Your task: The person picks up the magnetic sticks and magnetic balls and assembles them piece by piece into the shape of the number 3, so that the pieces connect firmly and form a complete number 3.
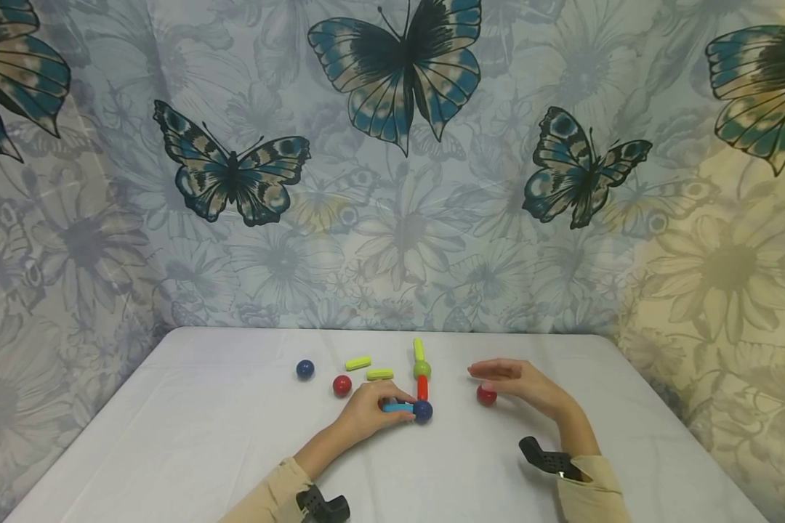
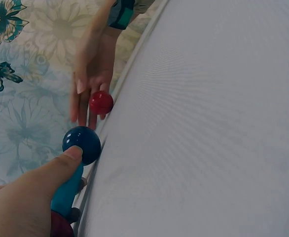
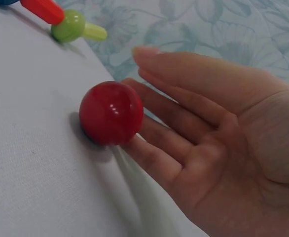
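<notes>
My left hand pinches a light blue stick whose end meets a dark blue ball. In the left wrist view the thumb lies on that blue ball, and a dark red shape, partly hidden, shows by the hand. A red stick runs from the blue ball to a green ball, with a yellow-green stick beyond. My right hand has its fingers extended beside a red ball on the table; whether they touch it I cannot tell.
On the white table left of the joined pieces lie a dark blue ball, a second red ball and two yellow-green sticks, one farther back and one nearer. A butterfly-patterned cloth hangs behind the table.
</notes>
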Action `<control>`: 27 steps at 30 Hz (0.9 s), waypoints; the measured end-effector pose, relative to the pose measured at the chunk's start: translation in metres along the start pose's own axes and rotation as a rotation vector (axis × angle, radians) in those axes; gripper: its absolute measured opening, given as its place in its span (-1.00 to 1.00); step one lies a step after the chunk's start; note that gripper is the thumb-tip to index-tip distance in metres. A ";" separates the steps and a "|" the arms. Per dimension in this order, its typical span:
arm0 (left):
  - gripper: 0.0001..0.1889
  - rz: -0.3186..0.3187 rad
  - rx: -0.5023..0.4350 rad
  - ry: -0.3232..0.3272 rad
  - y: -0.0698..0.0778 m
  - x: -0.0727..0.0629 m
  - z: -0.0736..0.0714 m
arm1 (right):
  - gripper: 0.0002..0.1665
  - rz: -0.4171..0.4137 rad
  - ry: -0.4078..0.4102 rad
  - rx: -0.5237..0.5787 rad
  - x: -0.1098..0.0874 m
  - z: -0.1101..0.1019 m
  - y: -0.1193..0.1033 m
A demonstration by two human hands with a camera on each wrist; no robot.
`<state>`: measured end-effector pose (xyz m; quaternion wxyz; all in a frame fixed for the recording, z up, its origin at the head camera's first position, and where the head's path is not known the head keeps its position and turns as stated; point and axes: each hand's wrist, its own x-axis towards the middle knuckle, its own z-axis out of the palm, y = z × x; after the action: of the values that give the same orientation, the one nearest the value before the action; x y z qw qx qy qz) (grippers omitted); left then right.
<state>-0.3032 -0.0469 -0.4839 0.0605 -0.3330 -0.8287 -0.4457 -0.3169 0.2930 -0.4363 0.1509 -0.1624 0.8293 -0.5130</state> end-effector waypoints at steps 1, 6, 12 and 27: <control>-0.75 0.000 -0.001 0.001 0.000 0.000 0.000 | -0.47 0.003 -0.009 0.006 -0.001 -0.001 0.000; -0.75 -0.001 -0.002 -0.001 0.000 0.000 0.000 | -0.44 -0.012 -0.069 0.026 -0.004 -0.003 0.001; -0.76 0.004 0.001 -0.001 0.001 0.000 0.000 | -0.44 -0.018 -0.111 0.039 -0.005 -0.003 0.002; -0.74 0.000 -0.009 -0.004 0.000 -0.001 -0.001 | -0.49 -0.002 -0.085 0.023 -0.003 -0.003 0.008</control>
<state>-0.3025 -0.0480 -0.4834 0.0574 -0.3343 -0.8268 -0.4487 -0.3163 0.3004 -0.4418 0.1874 -0.1830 0.8162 -0.5151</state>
